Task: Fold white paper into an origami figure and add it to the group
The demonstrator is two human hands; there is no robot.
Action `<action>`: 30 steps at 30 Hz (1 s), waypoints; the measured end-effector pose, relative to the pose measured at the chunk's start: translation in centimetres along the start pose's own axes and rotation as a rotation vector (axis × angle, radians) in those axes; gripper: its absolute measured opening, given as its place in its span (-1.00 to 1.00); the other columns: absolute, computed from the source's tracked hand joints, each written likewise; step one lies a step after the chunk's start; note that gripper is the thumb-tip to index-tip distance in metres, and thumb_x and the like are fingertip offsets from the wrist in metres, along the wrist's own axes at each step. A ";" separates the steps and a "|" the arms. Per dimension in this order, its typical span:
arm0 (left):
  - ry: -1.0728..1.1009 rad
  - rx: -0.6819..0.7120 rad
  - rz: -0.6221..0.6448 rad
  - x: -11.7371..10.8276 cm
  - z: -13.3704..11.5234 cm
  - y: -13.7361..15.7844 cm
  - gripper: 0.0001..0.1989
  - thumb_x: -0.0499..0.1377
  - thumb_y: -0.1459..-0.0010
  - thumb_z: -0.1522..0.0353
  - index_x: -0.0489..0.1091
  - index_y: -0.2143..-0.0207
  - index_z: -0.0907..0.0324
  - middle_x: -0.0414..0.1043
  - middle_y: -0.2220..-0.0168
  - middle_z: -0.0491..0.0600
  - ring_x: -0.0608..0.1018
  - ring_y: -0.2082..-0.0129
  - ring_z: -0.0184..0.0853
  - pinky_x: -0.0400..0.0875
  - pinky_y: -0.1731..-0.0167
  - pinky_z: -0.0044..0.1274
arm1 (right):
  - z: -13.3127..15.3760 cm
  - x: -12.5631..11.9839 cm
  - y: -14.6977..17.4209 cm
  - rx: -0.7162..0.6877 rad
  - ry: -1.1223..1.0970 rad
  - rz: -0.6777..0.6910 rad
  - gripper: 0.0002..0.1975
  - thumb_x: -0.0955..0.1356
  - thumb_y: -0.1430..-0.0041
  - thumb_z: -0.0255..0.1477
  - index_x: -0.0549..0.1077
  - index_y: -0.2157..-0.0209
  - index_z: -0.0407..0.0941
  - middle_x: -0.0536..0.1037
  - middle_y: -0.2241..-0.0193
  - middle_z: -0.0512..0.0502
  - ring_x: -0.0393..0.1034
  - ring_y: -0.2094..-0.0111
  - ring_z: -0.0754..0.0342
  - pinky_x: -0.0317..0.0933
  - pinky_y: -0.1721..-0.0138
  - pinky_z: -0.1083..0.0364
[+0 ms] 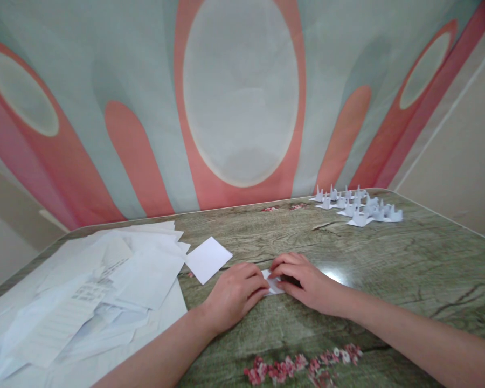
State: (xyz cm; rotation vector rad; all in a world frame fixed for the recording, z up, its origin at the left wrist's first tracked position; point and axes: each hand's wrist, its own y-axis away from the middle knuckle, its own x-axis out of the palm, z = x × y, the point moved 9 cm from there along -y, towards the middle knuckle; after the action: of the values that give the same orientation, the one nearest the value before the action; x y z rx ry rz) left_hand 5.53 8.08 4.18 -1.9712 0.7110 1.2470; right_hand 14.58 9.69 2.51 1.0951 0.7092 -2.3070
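Note:
A small piece of folded white paper point(272, 282) lies on the table in front of me, partly covered by my fingers. My left hand point(235, 291) presses on its left side with the fingers curled together. From the right, my right hand point(305, 281) grips the paper between thumb and fingers, with a gap showing inside the curl. The exact shape of the folds is hidden under the fingertips. Just beyond my left hand lies a flat square of white paper point(209, 260), its corners turned toward me and away.
A spread pile of white sheets point(145, 264), some printed, covers the table's left side. Several folded paper cranes point(359, 207) stand at the back right. The wood-patterned table point(408, 269) bears printed pink flowers point(283, 369) and meets a patterned backdrop point(242, 97) behind.

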 end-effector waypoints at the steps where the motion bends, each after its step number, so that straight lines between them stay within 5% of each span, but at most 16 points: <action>1: -0.001 0.010 -0.002 0.0 0.0 0.0 -0.83 0.03 -0.21 0.36 0.41 0.29 0.14 0.39 0.31 -0.03 0.41 0.27 -0.33 0.29 0.24 -0.51 | 0.1 0.0 0.0 0.002 -0.001 0.008 -0.79 0.30 -0.09 -0.57 0.42 0.22 -0.05 0.41 0.21 -0.05 0.27 0.14 0.04 0.09 0.09 -0.01; 30: 0.268 -0.302 -0.122 0.3 1.8 -0.6 -0.92 0.09 -0.12 0.45 0.35 0.42 0.19 0.32 0.32 -0.04 0.41 0.31 -0.34 0.29 0.28 -0.51 | -0.2 -0.4 -0.2 -0.002 -0.063 0.073 -0.75 0.31 -0.06 -0.60 0.40 0.20 -0.07 0.39 0.18 -0.04 0.23 0.09 0.05 0.03 0.02 -0.01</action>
State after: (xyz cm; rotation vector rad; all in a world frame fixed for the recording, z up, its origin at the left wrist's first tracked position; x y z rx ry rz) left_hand 5.13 9.83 3.51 -2.4233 0.5428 1.0770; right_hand 14.78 9.98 2.78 1.0258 0.6370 -2.2684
